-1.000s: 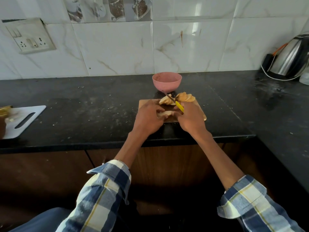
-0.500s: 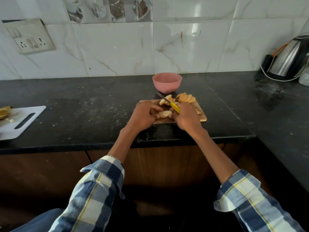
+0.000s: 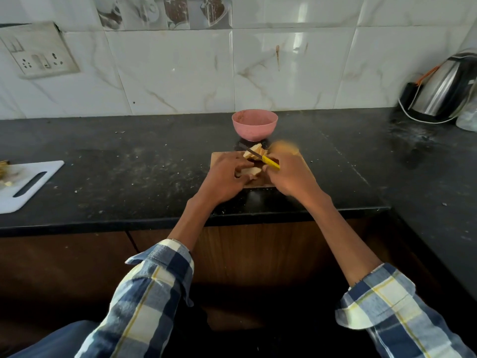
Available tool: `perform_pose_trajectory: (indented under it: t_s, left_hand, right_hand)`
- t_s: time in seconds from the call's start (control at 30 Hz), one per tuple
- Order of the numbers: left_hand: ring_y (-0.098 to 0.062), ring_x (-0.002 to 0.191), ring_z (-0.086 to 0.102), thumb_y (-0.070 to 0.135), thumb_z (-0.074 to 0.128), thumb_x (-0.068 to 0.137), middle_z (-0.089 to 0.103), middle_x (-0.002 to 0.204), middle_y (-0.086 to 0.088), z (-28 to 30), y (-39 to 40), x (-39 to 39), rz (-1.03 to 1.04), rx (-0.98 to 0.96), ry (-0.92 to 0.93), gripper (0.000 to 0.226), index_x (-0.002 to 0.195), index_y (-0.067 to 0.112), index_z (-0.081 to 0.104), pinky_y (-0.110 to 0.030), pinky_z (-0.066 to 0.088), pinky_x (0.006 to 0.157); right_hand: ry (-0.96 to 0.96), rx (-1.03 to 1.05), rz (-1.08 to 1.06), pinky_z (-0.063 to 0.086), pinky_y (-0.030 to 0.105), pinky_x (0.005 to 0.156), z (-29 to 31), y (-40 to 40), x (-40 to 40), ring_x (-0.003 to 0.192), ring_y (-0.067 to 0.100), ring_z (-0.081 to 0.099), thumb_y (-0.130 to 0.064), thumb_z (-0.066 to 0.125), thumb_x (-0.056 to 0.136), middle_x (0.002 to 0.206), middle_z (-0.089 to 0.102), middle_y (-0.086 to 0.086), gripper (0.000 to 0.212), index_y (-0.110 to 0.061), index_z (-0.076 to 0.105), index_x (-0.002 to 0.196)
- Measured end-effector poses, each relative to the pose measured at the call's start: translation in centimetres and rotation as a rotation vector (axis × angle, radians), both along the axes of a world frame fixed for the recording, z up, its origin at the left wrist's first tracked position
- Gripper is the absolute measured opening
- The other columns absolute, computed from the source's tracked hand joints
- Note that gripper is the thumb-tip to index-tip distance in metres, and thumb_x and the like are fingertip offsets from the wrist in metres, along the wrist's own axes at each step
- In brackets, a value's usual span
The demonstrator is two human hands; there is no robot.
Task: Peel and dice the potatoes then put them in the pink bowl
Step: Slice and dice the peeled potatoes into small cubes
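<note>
Right hand (image 3: 291,174) grips the yellow knife (image 3: 268,161); left hand (image 3: 227,178) holds a potato piece (image 3: 251,171) on the board (image 3: 219,157). Best to tuck fingers back and cut slowly, pink bowl (image 3: 254,124) close behind.

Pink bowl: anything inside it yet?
The visible far inner wall of the pink bowl shows no potato pieces; its bottom is hidden behind the near rim. Cut potato pieces sit on the wooden board in front.

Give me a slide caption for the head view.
Right hand slices potato with yellow knife on wooden board, pink bowl behind.
</note>
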State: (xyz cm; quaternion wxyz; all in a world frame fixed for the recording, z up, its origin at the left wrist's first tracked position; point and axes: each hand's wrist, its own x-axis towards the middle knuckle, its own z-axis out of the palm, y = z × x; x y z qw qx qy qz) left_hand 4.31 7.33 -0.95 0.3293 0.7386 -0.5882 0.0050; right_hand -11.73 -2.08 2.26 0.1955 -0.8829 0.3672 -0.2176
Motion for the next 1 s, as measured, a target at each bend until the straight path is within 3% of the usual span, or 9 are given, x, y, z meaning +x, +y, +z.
perform_pose_trajectory:
  t_s: [0.07, 0.2, 0.27, 0.37, 0.57, 0.7, 1.0]
  left_hand:
    - [-0.015, 0.121, 0.059, 0.027, 0.076, 0.094, 0.066, 0.135, 0.003, 0.0, -0.2, -0.2, 0.007, 0.005, 0.002, 0.032, 0.126, 0.022, 0.075, -0.043, 0.049, 0.11]
    - [-0.017, 0.127, 0.056, 0.035, 0.075, 0.094, 0.065, 0.139, 0.003, -0.8, -0.4, -0.3, 0.054, -0.012, 0.011, 0.033, 0.126, 0.026, 0.075, -0.046, 0.048, 0.11]
    - [-0.018, 0.125, 0.056, 0.038, 0.075, 0.094, 0.065, 0.137, 0.003, -1.1, -0.4, -0.5, 0.075, -0.02, 0.016, 0.033, 0.125, 0.027, 0.074, -0.046, 0.049, 0.109]
    - [-0.018, 0.127, 0.056, 0.039, 0.074, 0.094, 0.065, 0.138, 0.004, -1.1, -0.2, -0.6, 0.071, -0.04, 0.02, 0.032, 0.124, 0.028, 0.074, -0.048, 0.047, 0.11]
    - [-0.015, 0.124, 0.058, 0.033, 0.075, 0.094, 0.07, 0.132, 0.006, -1.0, 0.0, -0.4, 0.057, -0.06, 0.0, 0.027, 0.12, 0.026, 0.077, -0.046, 0.047, 0.111]
    - [-0.009, 0.107, 0.062, 0.027, 0.076, 0.093, 0.072, 0.118, 0.005, -0.3, -0.3, -0.7, 0.044, -0.066, 0.0, 0.022, 0.113, 0.02, 0.079, -0.036, 0.053, 0.102]
    - [-0.008, 0.098, 0.064, 0.028, 0.077, 0.092, 0.072, 0.106, 0.008, -0.3, -0.4, -0.5, 0.023, -0.063, -0.018, 0.018, 0.107, 0.02, 0.081, -0.04, 0.056, 0.097]
  right_hand:
    - [0.01, 0.025, 0.011, 0.053, 0.032, 0.074, 0.8, 0.5, -0.7, 0.091, 0.012, 0.064, -0.027, 0.056, 0.105, 0.114, 0.067, 0.0, 0.033, -0.019, 0.058, 0.137]
    - [0.096, -0.087, 0.015, 0.047, 0.031, 0.06, 1.6, 1.9, -2.2, 0.076, 0.01, 0.06, -0.023, 0.051, 0.107, 0.096, 0.062, -0.003, 0.028, -0.021, 0.049, 0.135]
    - [0.123, -0.167, -0.026, 0.041, 0.03, 0.059, 1.9, 2.7, -2.7, 0.078, 0.011, 0.058, -0.023, 0.053, 0.105, 0.094, 0.061, -0.003, 0.027, -0.022, 0.05, 0.132]
    - [0.118, -0.232, -0.081, 0.046, 0.036, 0.069, 2.0, 3.7, -3.2, 0.088, 0.017, 0.059, -0.023, 0.057, 0.103, 0.104, 0.065, 0.0, 0.025, -0.024, 0.054, 0.128]
    - [0.11, -0.342, -0.104, 0.038, 0.028, 0.075, 1.8, 5.0, -3.6, 0.099, 0.018, 0.063, -0.025, 0.06, 0.103, 0.114, 0.068, 0.0, 0.025, -0.022, 0.062, 0.128]
    - [0.059, -0.342, -0.135, 0.041, 0.027, 0.07, 1.8, 5.4, -3.4, 0.095, 0.016, 0.064, -0.027, 0.067, 0.099, 0.111, 0.07, -0.002, 0.025, -0.024, 0.066, 0.123]
    - [0.048, -0.306, -0.125, 0.058, 0.041, 0.082, 0.4, 6.0, -2.1, 0.097, 0.019, 0.065, -0.024, 0.073, 0.094, 0.106, 0.07, 0.001, 0.026, -0.021, 0.067, 0.118]
